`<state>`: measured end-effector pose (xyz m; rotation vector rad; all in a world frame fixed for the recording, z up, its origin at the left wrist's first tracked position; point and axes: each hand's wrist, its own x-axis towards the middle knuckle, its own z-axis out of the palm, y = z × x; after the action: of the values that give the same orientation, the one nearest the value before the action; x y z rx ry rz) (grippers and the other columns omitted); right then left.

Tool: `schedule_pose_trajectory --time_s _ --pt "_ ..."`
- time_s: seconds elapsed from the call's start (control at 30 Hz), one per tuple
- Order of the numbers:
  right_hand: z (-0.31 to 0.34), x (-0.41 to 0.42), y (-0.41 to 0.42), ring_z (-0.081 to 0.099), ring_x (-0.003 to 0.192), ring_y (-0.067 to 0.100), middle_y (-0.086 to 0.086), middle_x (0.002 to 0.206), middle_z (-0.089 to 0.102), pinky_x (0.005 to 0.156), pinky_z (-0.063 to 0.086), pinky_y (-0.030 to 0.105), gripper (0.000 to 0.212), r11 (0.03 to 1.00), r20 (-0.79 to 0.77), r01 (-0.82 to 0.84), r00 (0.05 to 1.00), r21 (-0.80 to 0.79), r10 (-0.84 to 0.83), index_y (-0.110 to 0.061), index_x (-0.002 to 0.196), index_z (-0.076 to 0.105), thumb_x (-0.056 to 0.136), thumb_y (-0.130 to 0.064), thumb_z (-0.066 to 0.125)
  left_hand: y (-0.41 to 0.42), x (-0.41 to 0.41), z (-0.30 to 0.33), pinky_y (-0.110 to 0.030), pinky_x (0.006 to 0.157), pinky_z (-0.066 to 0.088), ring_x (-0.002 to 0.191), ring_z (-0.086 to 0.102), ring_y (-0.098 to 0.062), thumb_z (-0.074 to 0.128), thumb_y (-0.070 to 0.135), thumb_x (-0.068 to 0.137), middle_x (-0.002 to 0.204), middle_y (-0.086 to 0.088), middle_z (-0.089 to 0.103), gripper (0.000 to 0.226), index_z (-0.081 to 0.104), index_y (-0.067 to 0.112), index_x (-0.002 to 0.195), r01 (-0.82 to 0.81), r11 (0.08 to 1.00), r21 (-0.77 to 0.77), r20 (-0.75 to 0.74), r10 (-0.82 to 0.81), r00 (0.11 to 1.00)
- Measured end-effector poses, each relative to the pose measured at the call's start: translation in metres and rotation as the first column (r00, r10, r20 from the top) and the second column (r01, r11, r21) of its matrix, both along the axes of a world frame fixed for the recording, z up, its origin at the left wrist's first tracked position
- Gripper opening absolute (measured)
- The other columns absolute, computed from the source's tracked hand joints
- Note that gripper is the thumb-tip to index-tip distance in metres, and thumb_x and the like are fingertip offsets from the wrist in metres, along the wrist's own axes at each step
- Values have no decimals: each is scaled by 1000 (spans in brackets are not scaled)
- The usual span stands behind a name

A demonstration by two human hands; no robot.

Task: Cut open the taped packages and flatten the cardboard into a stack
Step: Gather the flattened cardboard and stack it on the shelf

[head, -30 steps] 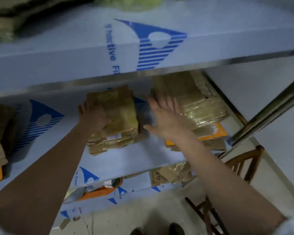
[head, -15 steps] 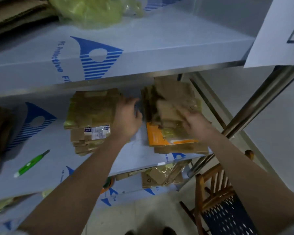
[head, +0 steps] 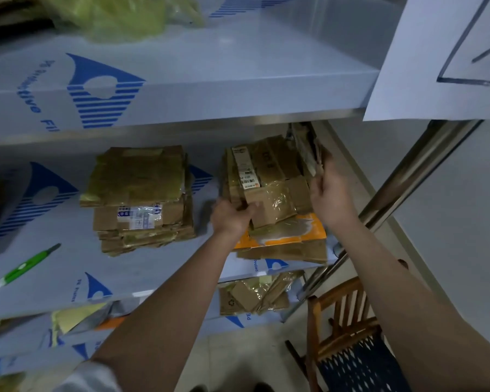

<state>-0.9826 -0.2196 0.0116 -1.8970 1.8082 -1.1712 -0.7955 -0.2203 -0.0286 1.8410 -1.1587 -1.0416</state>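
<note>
Two stacks of flattened taped cardboard lie on the middle shelf (head: 159,273). The left stack (head: 140,199) lies untouched. The right stack (head: 269,190) rests on an orange flattened box (head: 289,236). My left hand (head: 231,217) grips the near-left edge of the right stack's upper pieces. My right hand (head: 330,193) holds its right edge, with the far pieces tilted up against my fingers. A green utility knife (head: 27,265) lies at the shelf's front left, away from both hands.
An upper shelf (head: 210,91) overhangs the stacks, with a yellow-green plastic bag (head: 119,18) on it. A steel upright (head: 408,176) runs close to my right arm. A wooden chair (head: 348,335) stands below right. More cardboard (head: 252,295) lies on the lower shelf.
My left hand has left the left stack and moved right to the right stack's near-left edge. My right hand shifted to that stack's right edge, and a labelled piece now shows on top.
</note>
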Motion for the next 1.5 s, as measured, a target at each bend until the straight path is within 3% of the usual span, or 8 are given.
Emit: schedule_pose_trajectory --time_s 0.2,0.5,0.57,0.63,0.73,0.93,1.13,1.5 --pt "-18 6 13 48 51 6 -8 67 50 47 37 10 60 995 46 -54 998 83 51 -8 153 25 97 5 43 -13 -20 2 -40 103 46 123 53 -29 81 36 78 132 -11 57 56 61 12 125 -6 995 103 -134 19 991" --pt "-29 0 15 56 65 20 14 111 63 62 46 33 74 1000 -19 -4 1000 -4 4 -20 155 25 91 12 44 -12 26 63 -36 103 46 110 57 -16 64 10 93 118 1 61 36 52 16 125 -190 956 -222 -351 103 931" --pt "-43 6 16 59 107 30 16 148 43 86 53 43 86 989 -197 8 980 146 21 -29 155 23 86 14 50 -14 49 76 -38 103 46 114 56 -18 67 19 92 121 0 60 39 51 16 128 -265 934 -239 -360 168 918" --pt "-53 12 17 22 147 31 5 164 15 116 32 53 90 911 -387 12 908 412 162 -39 154 18 86 4 58 -13 73 82 -42 104 45 117 56 -20 68 23 92 117 3 59 36 51 20 123 -298 922 -245 -385 190 903" --pt "-39 27 19 1 152 27 -1 165 7 122 8 52 76 748 -369 66 896 661 247 -39 153 23 90 -12 57 -6 102 87 -37 103 44 116 54 -17 68 21 92 118 4 56 42 49 17 129 -331 908 -256 -397 214 893" --pt "40 102 10 61 108 28 12 119 65 84 47 34 31 953 28 -26 999 303 19 -12 129 61 101 -22 50 15 140 86 -52 102 47 121 56 -27 64 27 94 130 1 58 50 47 16 139 -378 911 -162 -524 245 816" --pt "45 186 2 57 112 9 -9 123 61 88 46 19 71 843 570 -390 812 370 125 -23 142 43 83 -49 74 27 163 90 -47 84 58 110 63 -29 67 35 90 124 -8 63 46 53 12 127 -402 913 -69 -603 283 746" --pt "25 238 -43 43 130 29 9 138 50 111 33 41 69 948 102 -215 975 236 196 -21 142 45 84 -46 73 12 227 85 -45 95 52 100 60 -25 64 29 95 105 -3 61 35 57 9 122 -236 959 -160 -162 210 964"
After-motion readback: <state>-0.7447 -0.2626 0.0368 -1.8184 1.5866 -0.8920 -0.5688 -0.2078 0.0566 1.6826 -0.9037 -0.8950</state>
